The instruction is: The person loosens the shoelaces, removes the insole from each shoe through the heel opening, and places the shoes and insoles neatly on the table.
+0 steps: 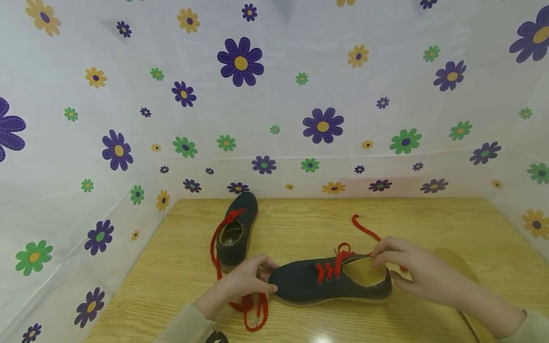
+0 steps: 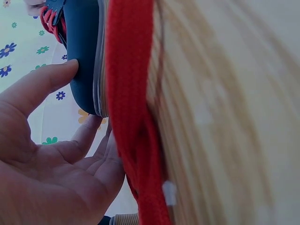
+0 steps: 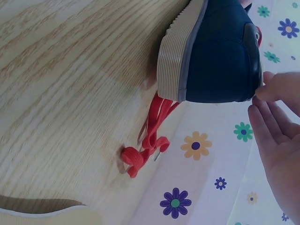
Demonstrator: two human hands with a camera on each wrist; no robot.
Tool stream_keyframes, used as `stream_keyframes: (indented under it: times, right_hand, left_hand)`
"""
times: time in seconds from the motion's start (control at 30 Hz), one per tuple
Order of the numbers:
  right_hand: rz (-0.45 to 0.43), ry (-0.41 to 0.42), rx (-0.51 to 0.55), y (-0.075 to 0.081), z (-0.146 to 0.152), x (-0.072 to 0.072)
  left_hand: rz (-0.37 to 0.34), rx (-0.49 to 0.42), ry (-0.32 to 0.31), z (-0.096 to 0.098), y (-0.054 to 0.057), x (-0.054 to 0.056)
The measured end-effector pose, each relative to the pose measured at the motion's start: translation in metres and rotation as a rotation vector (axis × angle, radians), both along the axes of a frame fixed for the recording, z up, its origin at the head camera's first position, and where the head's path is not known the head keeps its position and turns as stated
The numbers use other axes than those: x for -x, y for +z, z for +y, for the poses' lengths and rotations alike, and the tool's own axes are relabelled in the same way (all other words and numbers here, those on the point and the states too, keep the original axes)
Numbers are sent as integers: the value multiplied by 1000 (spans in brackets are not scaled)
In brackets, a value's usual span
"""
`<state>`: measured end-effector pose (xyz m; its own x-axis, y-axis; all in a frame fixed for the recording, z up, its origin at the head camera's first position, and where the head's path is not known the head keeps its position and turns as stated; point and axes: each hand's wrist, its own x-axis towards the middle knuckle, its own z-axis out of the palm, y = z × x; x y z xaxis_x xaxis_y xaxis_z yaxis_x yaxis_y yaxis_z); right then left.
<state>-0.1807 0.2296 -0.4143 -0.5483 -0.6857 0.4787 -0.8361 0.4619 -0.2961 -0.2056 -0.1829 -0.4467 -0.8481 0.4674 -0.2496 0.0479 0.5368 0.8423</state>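
Observation:
A dark navy shoe (image 1: 300,281) with red laces lies sideways across the table, its toe to the left and its tan inside showing. At the toe, my left hand (image 1: 246,281) holds the tip, thumb against the upper (image 2: 84,61) and fingers around the front end. My right hand (image 1: 411,267) pinches the collar at the heel (image 3: 220,70), fingers at the opening and thumb outside. The lacing (image 1: 329,270) crosses the front part of the shoe, and one loose lace end (image 1: 364,228) trails behind it toward the back.
A matching navy shoe (image 1: 233,250) stands at the back left, with its long red lace (image 1: 246,305) falling beside my left hand. Under my right forearm lies a flat tan piece (image 1: 456,264) with a curved edge. A small dark object (image 1: 216,337) shows at the bottom edge.

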Motion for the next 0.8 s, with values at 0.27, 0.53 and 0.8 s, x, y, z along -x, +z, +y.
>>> stream_keyframes:
  times: [0.27,0.53,0.8]
  right_hand:
    - [51,14,14,1,-2,2]
    - [95,14,3,0,-4,4]
    - [280,66,-9,-3,-8,7]
  left_hand:
    - [9,-5,-2,-1,1,0]
    - [9,-10,-5,-1,-1,-1]
    - [17,7,1,-2,-2,1]
